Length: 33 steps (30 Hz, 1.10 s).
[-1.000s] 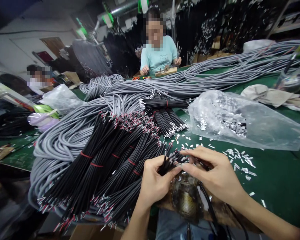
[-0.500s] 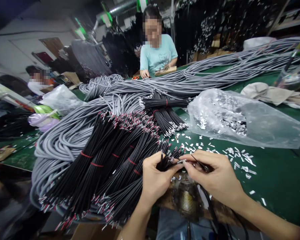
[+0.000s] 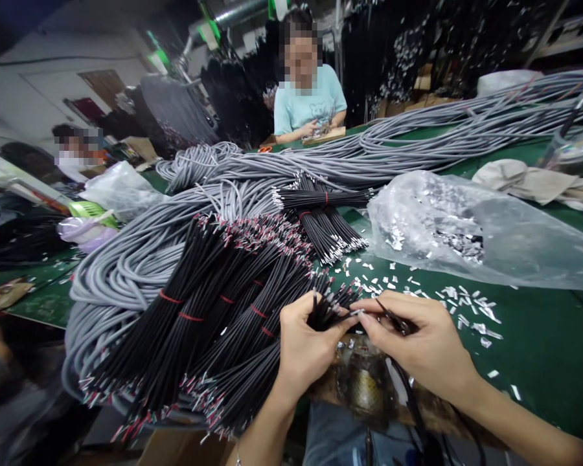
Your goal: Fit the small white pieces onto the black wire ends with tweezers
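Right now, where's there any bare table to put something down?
Bare green tabletop shows on the right, between the plastic bag, the silvery scraps and the right forearm. A few scraps dot its near edge. It's crowded on the left, with black wire bundles and grey cables heaped together.

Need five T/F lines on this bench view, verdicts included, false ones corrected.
1. The left hand holds a bunch of black cables. True.
2. Silvery scraps lie on the green tabletop. True.
3. The tied black bundles have blue bands. False: the bands are red.
4. In the picture, the clear plastic bag lies right of those bundles. True.
5. The right hand rests on that bag. False: it is close beside the left hand.
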{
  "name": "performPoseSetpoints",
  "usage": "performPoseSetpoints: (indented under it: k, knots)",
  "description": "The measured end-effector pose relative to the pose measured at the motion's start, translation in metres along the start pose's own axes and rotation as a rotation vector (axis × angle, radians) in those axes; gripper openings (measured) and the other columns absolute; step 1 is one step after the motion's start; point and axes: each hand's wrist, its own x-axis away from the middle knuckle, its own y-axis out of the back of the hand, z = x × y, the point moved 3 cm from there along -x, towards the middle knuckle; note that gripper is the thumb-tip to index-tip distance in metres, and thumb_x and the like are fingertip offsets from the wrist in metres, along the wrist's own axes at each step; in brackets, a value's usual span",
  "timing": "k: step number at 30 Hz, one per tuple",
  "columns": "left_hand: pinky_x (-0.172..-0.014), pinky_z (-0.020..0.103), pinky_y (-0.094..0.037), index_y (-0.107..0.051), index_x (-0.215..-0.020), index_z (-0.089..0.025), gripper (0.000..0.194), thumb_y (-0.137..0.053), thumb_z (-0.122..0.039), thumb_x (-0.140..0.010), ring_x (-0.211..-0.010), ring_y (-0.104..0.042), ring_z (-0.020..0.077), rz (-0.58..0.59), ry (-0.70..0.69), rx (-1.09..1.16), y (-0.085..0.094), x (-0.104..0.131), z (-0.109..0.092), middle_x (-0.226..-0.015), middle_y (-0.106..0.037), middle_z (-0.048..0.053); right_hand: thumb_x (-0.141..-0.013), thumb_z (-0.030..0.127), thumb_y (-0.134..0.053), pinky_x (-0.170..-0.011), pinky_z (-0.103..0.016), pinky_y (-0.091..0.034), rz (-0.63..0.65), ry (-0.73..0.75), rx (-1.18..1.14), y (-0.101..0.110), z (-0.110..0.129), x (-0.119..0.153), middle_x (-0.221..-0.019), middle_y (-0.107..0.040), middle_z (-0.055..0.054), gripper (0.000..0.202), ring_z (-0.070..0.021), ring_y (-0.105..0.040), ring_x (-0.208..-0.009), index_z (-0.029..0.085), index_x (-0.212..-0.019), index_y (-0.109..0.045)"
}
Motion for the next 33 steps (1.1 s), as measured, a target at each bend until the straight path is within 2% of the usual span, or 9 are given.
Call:
performPoseSetpoints:
  k: [12,16,19,23,26,29,33]
  knots:
    - [-0.052,0.023,-0.043,-0.06,-0.06,-0.013,0.024,-0.071,-0.033,-0.065,-0.055,-0.052,0.0129,-0.011,-0.02,-0.083,-0.001,0.001,-0.002,-0.058,-0.059,0.001,-0.074,0.016,-0.056,-0.043,-0.022,-0.038,0.008,-0.036,0.027,0.0,0.001,-0.001,-0.055,-0.058,0.002,0.014,-0.0094,-0.046,-0.046,0.018,-0.075,-0.07]
    - [-0.051,0.023,-0.041,-0.057,-0.06,-0.014,0.027,-0.069,-0.037,-0.068,-0.055,-0.051,0.0127,-0.045,-0.035,-0.16,-0.001,0.003,0.002,-0.059,-0.058,0.001,-0.074,0.018,-0.057,-0.046,-0.023,-0.041,0.001,-0.101,0.056,-0.001,-0.002,0.0,-0.059,-0.063,0.0,0.013,-0.0119,-0.052,-0.05,0.017,-0.071,-0.07]
    - [-0.048,0.023,-0.039,-0.054,-0.057,-0.015,0.03,-0.068,-0.039,-0.068,-0.053,-0.048,0.0118,-0.065,-0.035,-0.199,-0.001,0.004,0.004,-0.057,-0.055,0.0,-0.072,0.018,-0.057,-0.043,-0.023,-0.04,0.005,-0.155,0.06,-0.002,-0.004,0.001,-0.056,-0.062,0.0,0.014,-0.0121,-0.051,-0.047,0.017,-0.071,-0.07]
    - [-0.048,0.023,-0.039,-0.055,-0.057,-0.015,0.029,-0.069,-0.038,-0.067,-0.052,-0.048,0.0117,-0.065,-0.034,-0.194,-0.002,0.003,0.003,-0.056,-0.055,0.0,-0.072,0.018,-0.056,-0.043,-0.023,-0.042,0.003,-0.168,0.052,-0.003,-0.008,0.001,-0.058,-0.064,0.0,0.015,-0.0127,-0.054,-0.048,0.018,-0.073,-0.071]
    - [-0.052,0.024,-0.042,-0.061,-0.061,-0.014,0.024,-0.071,-0.035,-0.065,-0.055,-0.052,0.0138,-0.011,-0.036,-0.133,-0.001,0.002,0.003,-0.059,-0.059,0.001,-0.072,0.019,-0.056,-0.043,-0.023,-0.042,0.007,-0.195,0.08,-0.002,-0.012,0.0,-0.06,-0.067,-0.001,0.015,-0.0136,-0.056,-0.049,0.016,-0.07,-0.071]
    - [-0.055,0.025,-0.044,-0.066,-0.067,-0.014,0.017,-0.07,-0.031,-0.067,-0.058,-0.057,0.0159,0.115,0.016,-0.012,-0.001,0.0,0.004,-0.062,-0.064,0.002,-0.072,0.02,-0.056,-0.045,-0.023,-0.044,0.043,-0.221,0.079,-0.003,-0.013,-0.001,-0.061,-0.068,-0.002,0.016,-0.0141,-0.058,-0.05,0.015,-0.07,-0.071]
    - [-0.052,0.023,-0.044,-0.065,-0.069,-0.013,0.015,-0.068,-0.028,-0.07,-0.052,-0.055,0.0137,0.251,0.095,0.155,0.001,0.0,0.004,-0.056,-0.061,0.002,-0.071,0.017,-0.054,-0.049,-0.023,-0.046,0.062,-0.231,0.077,-0.003,-0.017,-0.003,-0.064,-0.069,-0.002,0.017,-0.0156,-0.062,-0.056,0.015,-0.069,-0.071]
